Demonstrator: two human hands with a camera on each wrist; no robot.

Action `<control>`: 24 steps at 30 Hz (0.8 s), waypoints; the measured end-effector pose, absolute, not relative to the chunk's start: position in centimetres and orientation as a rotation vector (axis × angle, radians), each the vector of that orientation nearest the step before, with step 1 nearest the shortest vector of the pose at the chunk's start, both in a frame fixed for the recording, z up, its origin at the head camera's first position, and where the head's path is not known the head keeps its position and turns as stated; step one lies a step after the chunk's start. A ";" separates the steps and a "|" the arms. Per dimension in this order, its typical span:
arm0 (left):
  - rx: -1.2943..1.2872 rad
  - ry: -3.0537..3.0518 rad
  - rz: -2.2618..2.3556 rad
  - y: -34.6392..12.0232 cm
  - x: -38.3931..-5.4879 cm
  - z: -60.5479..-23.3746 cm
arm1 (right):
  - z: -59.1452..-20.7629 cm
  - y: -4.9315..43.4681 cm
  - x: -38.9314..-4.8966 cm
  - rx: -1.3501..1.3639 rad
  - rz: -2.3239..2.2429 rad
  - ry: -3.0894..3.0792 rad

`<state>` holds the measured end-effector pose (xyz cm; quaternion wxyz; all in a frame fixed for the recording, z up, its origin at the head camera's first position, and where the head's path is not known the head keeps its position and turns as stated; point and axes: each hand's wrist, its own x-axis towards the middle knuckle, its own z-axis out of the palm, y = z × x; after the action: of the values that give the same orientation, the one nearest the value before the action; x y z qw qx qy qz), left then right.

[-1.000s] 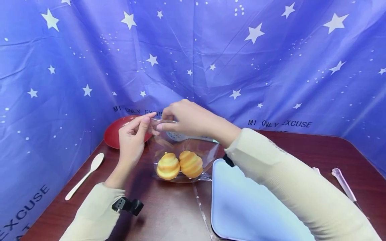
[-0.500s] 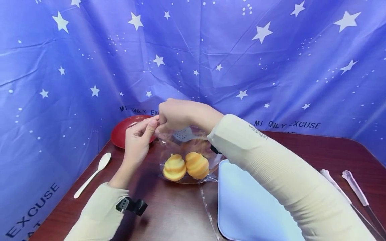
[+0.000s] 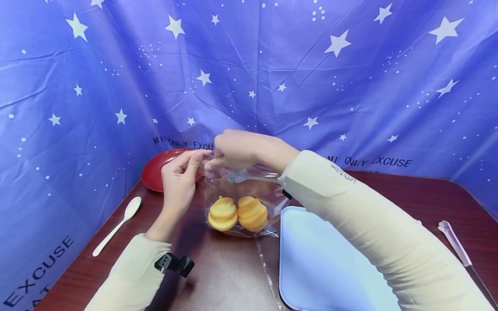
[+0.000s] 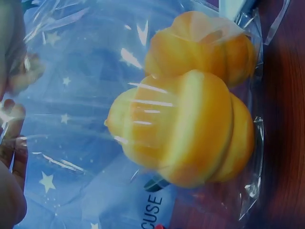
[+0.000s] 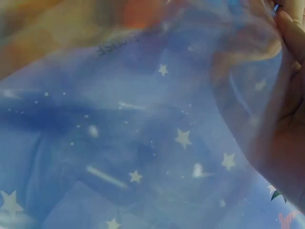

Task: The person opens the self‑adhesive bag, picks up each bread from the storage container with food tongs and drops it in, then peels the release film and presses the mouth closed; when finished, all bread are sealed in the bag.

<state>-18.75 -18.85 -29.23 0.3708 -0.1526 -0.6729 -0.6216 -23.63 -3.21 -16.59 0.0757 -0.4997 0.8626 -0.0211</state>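
A clear plastic bag (image 3: 249, 186) stands on the table with two spiral yellow-orange buns (image 3: 223, 214) inside at its bottom. My left hand (image 3: 179, 179) pinches the bag's upper left edge between thumb and fingers. Close beside it, my right hand (image 3: 241, 149) grips the bag's top edge with curled fingers, the back of the hand towards the head camera. In the left wrist view the buns (image 4: 186, 126) lie side by side behind the shiny film. The right wrist view looks through the blurred film (image 5: 109, 133), with part of a hand (image 5: 286, 129) at the right.
A red plate (image 3: 153, 172) lies behind my left hand, and a cream spoon (image 3: 118, 224) to its left. A pale blue tray (image 3: 327, 259) sits under my right forearm. Cutlery with a pinkish handle (image 3: 454, 242) lies at far right. A starry blue cloth (image 3: 249, 65) hangs behind.
My right hand has moved left along the bag's top to my left hand, then drawn slightly back. The left hand keeps its pinch. The head view has shifted a little.
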 end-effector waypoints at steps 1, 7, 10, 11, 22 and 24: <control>-0.377 -1.719 -1.611 -19.0 -18.8 -29.3 | -16.7 -3.0 -23.7 -1.495 -0.059 2.584; -0.355 -1.723 -1.652 -19.7 -18.7 -29.5 | -17.5 -1.2 -24.1 -1.486 -0.090 2.537; -0.366 -1.713 -1.669 -19.8 -18.7 -29.6 | -17.7 0.0 -24.2 -1.458 -0.139 2.527; -0.370 -1.706 -1.676 -19.7 -18.7 -29.6 | -17.8 0.5 -24.2 -1.448 -0.154 2.524; -0.346 -1.740 -1.572 -19.3 -18.8 -29.4 | -18.6 4.5 -23.4 -1.440 -0.186 2.601; -0.354 -1.762 -1.555 -19.1 -18.8 -29.4 | -18.8 5.2 -23.2 -1.434 -0.209 2.605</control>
<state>-18.81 -19.11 -29.36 0.3732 -0.1384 -0.6878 -0.6070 -23.18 5.18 -18.78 0.0802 -0.4795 0.8711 -0.0700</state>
